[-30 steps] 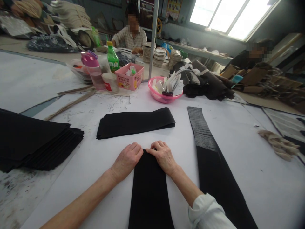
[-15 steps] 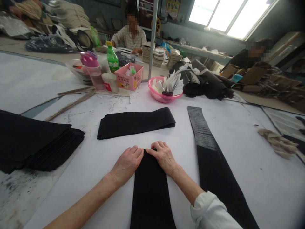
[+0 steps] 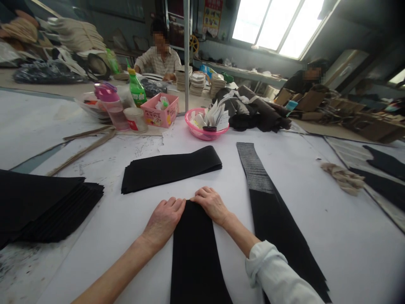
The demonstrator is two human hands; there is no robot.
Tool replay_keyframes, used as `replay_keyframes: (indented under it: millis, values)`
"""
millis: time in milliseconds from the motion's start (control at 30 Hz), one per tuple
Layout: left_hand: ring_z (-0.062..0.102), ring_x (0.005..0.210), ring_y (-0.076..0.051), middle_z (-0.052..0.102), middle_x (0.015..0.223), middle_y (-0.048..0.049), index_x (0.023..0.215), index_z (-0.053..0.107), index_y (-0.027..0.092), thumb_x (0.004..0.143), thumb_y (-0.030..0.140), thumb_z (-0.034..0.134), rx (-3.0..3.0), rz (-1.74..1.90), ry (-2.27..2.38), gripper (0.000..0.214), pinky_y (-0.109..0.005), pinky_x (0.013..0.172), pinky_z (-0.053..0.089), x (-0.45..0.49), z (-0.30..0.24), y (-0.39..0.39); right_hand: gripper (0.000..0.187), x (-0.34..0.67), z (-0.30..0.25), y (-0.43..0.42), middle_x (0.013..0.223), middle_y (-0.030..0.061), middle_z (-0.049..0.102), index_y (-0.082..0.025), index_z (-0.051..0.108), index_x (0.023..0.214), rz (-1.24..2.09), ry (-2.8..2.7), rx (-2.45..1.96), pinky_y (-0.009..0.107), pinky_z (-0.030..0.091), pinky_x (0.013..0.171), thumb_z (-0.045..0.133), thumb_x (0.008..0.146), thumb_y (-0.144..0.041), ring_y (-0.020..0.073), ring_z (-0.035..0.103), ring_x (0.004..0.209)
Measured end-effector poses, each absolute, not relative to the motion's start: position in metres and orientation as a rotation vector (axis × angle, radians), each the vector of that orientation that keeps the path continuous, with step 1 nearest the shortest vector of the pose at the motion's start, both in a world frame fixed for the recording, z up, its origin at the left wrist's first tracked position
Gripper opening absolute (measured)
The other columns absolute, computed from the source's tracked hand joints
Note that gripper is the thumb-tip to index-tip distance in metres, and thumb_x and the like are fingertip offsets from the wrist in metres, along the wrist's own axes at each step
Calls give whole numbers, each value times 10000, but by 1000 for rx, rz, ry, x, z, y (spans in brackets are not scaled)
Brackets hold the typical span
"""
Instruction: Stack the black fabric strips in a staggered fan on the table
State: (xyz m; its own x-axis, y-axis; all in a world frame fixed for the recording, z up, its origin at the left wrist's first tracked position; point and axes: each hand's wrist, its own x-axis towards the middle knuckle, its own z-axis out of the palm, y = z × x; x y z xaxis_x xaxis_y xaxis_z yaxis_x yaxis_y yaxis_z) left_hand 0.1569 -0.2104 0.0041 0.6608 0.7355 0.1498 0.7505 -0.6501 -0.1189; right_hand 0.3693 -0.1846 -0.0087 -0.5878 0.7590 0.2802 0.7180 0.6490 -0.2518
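Note:
A long black fabric strip (image 3: 196, 253) lies lengthwise on the white table in front of me. At its far end, my left hand (image 3: 167, 217) pinches the left corner between closed fingers. My right hand (image 3: 210, 204) grips the same edge at the right corner, fingers curled and close to the left hand. Beyond the hands rests a folded stack of black strips (image 3: 171, 166). To the right, a fanned row of black strips (image 3: 275, 223) runs toward me, its far end showing greyish streaked edges (image 3: 255, 164). My fingertips partly hide the strip's far edge.
On the left sits a pile of black sheets (image 3: 41, 207). Farther back stand a pink basin (image 3: 202, 134) of papers, a pink box (image 3: 160, 112), a pink-lidded jug (image 3: 115, 112) and a green bottle (image 3: 137, 88). A crumpled beige cloth (image 3: 343, 177) lies right. Two co-workers sit beyond.
The view has shifted a little to the right, so the surroundings appear farther left. Both hands stay on the strip's far edge, with little visible movement of the fabric.

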Motion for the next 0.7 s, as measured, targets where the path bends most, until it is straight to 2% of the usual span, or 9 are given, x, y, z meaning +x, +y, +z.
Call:
replay_keyframes:
  millis: [133, 200, 433, 600, 700]
  values:
    - [486, 1096, -268, 582, 1102, -111, 1238, 524, 89, 874, 49, 475, -2701, -151, -1212, 369, -389, 891, 405, 160, 5, -211, 200, 383, -13, -179, 964, 26, 615, -271, 663, 1078, 115, -2525, -1076, 298, 401, 808, 525, 943, -221, 169, 505, 924]
    - [484, 1107, -255, 577, 1114, -107, 1246, 521, 92, 882, 53, 466, -2706, -141, -1214, 370, -382, 922, 396, 160, 5, -211, 194, 385, -16, -178, 964, 29, 609, -269, 668, 1066, 80, -2524, -1058, 301, 406, 794, 528, 941, -221, 171, 502, 913]
    - [522, 985, -228, 574, 1043, -65, 1326, 462, 171, 897, 90, 467, -2755, -54, -1251, 437, -371, 851, 424, 162, 9, -211, 197, 382, -15, -184, 963, 43, 592, -256, 655, 1069, 51, -2529, -1055, 305, 411, 796, 502, 953, -211, 174, 491, 930]
    - [498, 1048, -238, 567, 1092, -81, 1267, 501, 127, 888, 61, 453, -2771, -42, -1220, 387, -370, 881, 412, 173, 13, -208, 200, 380, -13, -188, 976, 51, 589, -237, 651, 1042, 25, -2532, -1099, 318, 403, 784, 468, 967, -211, 183, 490, 935]
    - [518, 1002, -219, 574, 1071, -72, 1239, 517, 130, 889, 72, 462, -2787, -67, -1258, 359, -352, 853, 418, 178, 11, -208, 219, 379, -13, -188, 972, 53, 597, -235, 652, 1049, 13, -2521, -1110, 324, 402, 781, 446, 977, -223, 185, 492, 925]
